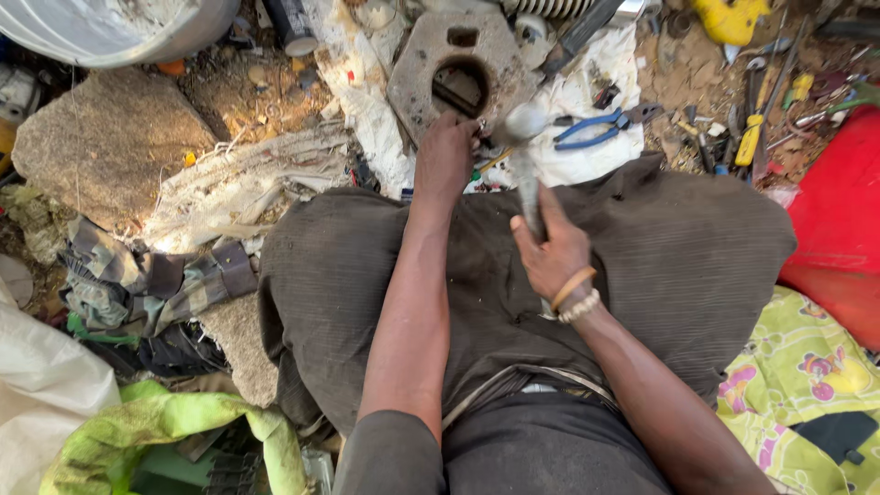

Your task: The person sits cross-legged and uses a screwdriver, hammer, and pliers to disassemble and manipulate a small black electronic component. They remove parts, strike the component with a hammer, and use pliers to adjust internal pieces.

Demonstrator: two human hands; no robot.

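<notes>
Near ground: a green-and-yellow patterned cloth [807, 367] lies to the right of the right forearm, a green bag [156, 431] and a white sack [37, 385] to the left of the left elbow; dark trousers [678, 247] spread under both arms.
Left side: crumpled camouflage cloth [137, 280] and a flat stone [105, 137] lie well left of the left fingers.
Right hand [553, 249]: fingers clamped round the hammer's handle, thumb along it, two bracelets at the wrist.
Hammer [522, 156]: grey metal, blurred, its rounded head just right of the left fingers and beyond the right ones.
Left hand [445, 156]: arm stretched forward, fingers curled downward at the near rim of the metal plate; what they pinch is hidden, so I cannot tell whether they grip anything.
Metal plate [431, 78]: grey, worn, eight-sided, with a large round hole and a small square one, lying on white cloth [587, 110] just beyond the left fingertips.
Beyond right: blue-handled pliers [596, 128] on the cloth just past the hammer head; yellow-handled screwdrivers [753, 137] and loose tools farther right, beside a red container [839, 211].
Far left: a pale metal basin [110, 27].
</notes>
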